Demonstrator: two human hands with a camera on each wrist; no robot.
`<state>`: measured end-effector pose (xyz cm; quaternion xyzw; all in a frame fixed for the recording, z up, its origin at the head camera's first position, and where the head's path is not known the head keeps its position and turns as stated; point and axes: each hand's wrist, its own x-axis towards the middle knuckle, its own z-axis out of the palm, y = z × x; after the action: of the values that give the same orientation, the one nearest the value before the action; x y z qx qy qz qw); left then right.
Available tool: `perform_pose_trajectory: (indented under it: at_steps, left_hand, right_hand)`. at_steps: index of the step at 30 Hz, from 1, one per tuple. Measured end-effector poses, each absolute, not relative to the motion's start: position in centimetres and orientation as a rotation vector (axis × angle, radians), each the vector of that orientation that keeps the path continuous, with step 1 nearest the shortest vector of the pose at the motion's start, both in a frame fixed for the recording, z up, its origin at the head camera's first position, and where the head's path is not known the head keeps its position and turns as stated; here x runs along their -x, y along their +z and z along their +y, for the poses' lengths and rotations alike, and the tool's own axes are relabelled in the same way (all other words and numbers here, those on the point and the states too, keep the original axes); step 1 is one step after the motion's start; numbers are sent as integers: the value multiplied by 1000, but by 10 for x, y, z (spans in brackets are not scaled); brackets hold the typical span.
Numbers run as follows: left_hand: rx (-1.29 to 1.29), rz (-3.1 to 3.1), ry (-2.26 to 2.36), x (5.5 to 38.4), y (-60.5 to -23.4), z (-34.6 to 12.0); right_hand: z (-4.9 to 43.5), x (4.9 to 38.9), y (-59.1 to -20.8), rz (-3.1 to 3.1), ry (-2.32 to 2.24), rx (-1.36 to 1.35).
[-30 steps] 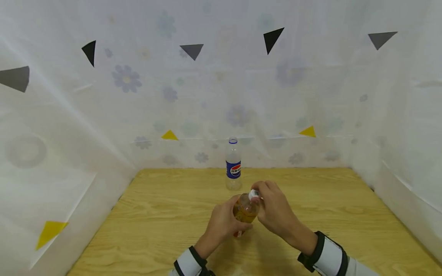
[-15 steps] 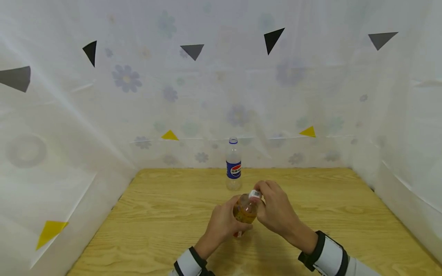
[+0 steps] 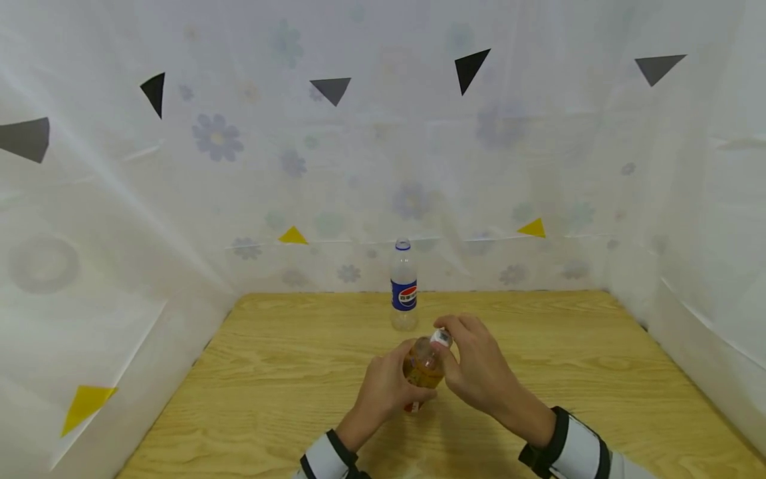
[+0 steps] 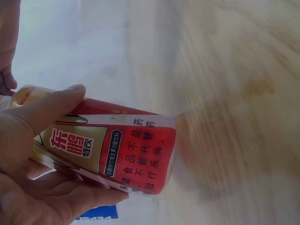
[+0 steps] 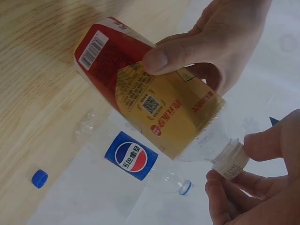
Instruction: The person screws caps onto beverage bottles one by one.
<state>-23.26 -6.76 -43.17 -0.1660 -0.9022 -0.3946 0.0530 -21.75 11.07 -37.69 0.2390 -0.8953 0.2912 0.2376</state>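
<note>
My left hand grips the body of a drink bottle with a red and gold label, held tilted above the wooden table. Its thumb lies across the label in the right wrist view. At the bottle's top, my right hand pinches the white cap between thumb and fingers. The cap sits at the mouth of the clear neck; whether it is screwed tight cannot be seen. Beyond the hands, a clear Pepsi bottle with a blue label stands upright, uncapped.
A blue cap lies on the table near the foot of the Pepsi bottle. The wooden table reaches back to a white flowered sheet, which also hangs at both sides. Black, grey and yellow triangles mark the sheet.
My right thumb has shifted leftward against the white cap, and the right wrist has moved slightly down and right. The left hand and both bottles stay nearly where they were.
</note>
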Motion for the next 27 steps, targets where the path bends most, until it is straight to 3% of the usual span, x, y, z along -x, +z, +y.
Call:
perform_pose_trajectory:
  at_steps: [27]
  left_hand:
    - [535,-2733,-1173,232,-431,-70]
  right_hand:
    - [112,212,-368,-2495,782,-713]
